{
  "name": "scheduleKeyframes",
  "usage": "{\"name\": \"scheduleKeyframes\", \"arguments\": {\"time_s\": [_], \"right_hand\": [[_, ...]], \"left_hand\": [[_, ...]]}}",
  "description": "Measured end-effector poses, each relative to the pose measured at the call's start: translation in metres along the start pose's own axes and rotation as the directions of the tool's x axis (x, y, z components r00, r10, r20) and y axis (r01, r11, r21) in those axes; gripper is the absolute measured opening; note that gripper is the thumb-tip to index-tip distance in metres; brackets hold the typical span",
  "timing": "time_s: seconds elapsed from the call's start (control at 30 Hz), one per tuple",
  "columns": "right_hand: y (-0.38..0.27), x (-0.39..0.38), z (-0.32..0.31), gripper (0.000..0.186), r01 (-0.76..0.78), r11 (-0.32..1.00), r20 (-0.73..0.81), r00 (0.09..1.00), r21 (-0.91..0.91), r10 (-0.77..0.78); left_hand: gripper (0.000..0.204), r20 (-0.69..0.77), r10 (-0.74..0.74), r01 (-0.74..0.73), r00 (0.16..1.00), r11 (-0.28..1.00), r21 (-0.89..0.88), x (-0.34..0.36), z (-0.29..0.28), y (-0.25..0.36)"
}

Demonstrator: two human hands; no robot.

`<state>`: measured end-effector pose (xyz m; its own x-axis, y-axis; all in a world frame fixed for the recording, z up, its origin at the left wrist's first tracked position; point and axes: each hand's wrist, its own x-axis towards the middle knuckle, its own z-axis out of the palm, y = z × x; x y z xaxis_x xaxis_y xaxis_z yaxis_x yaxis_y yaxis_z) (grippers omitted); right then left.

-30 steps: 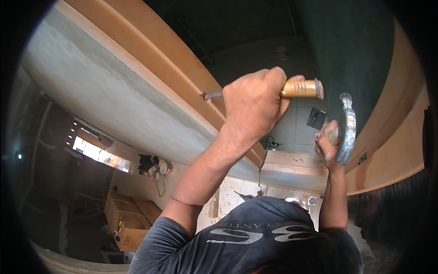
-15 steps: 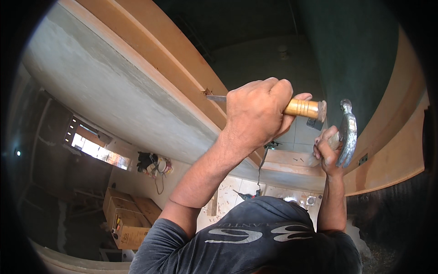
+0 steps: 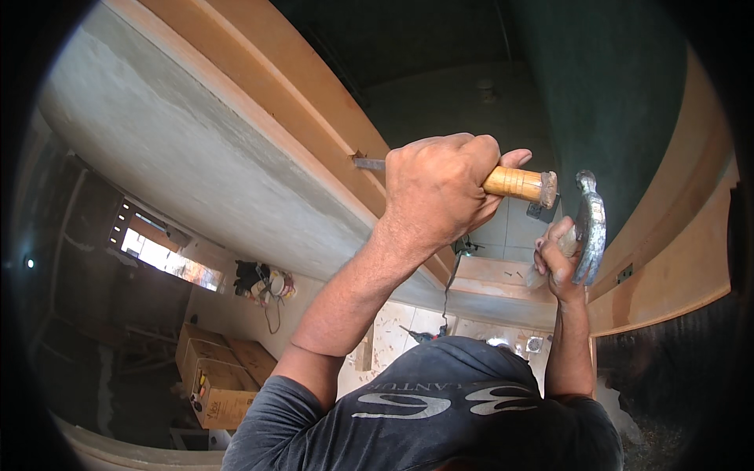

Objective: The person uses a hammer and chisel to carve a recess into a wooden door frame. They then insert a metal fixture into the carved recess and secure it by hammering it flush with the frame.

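Observation:
My left hand (image 3: 440, 188) is wrapped round a chisel (image 3: 517, 183) with a yellow-brown handle and a battered butt end. Its flat metal blade points left and meets a small notch (image 3: 358, 155) in the wooden door frame (image 3: 302, 106). The left thumb sticks out past the handle. My right hand (image 3: 562, 263) grips a claw hammer (image 3: 592, 228) by its pale handle, fingers closed. The worn metal hammer head stands just right of the chisel's butt, apart from it. Most of the hammer's handle is hidden by the right hand.
Grey plastered wall (image 3: 196, 141) runs along the frame. The frame's other wooden side (image 3: 667, 275) curves round at right. Below lie a power tool (image 3: 424, 336) with a cord and several wood chips on the floor. Cardboard boxes (image 3: 224, 385) stand at lower left.
The hammer and my right hand have shifted slightly left, nearer the chisel's butt. My left hand and the chisel have moved a little left. Both grips stay the same.

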<state>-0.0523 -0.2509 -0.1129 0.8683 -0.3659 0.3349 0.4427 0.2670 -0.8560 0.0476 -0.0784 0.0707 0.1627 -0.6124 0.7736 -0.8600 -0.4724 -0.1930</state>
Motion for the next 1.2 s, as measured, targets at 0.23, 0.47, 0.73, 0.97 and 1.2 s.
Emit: {"name": "scheduleKeyframes", "arguments": {"time_s": [0.23,0.47,0.73,0.97,1.2], "right_hand": [[0.008,0.001,-0.004,0.018,-0.018,1.000,0.008,1.000,-0.020,0.018],[0.000,0.003,0.005,0.016,0.117,0.985,-0.065,0.990,-0.128,-0.127],[-0.034,0.039,0.034,0.022,0.414,0.865,-0.022,0.899,-0.284,-0.438],[-0.028,0.027,0.034,0.010,0.527,0.689,-0.006,0.792,-0.497,-0.610],[-0.031,0.027,0.030,0.010,0.389,0.882,-0.021,0.917,0.265,-0.398]], "left_hand": [[0.056,0.007,-0.010,0.010,1.000,1.000,0.010,0.000,-0.001,0.000],[0.053,0.003,-0.023,0.023,1.000,1.000,0.004,0.002,-0.002,-0.002],[0.055,-0.018,-0.024,0.023,1.000,0.998,-0.056,0.003,-0.003,-0.004],[0.055,-0.067,0.003,-0.007,0.998,0.999,-0.051,0.003,0.002,-0.006],[0.057,-0.024,-0.019,0.017,1.000,0.998,-0.052,-0.002,0.002,-0.005]]}}
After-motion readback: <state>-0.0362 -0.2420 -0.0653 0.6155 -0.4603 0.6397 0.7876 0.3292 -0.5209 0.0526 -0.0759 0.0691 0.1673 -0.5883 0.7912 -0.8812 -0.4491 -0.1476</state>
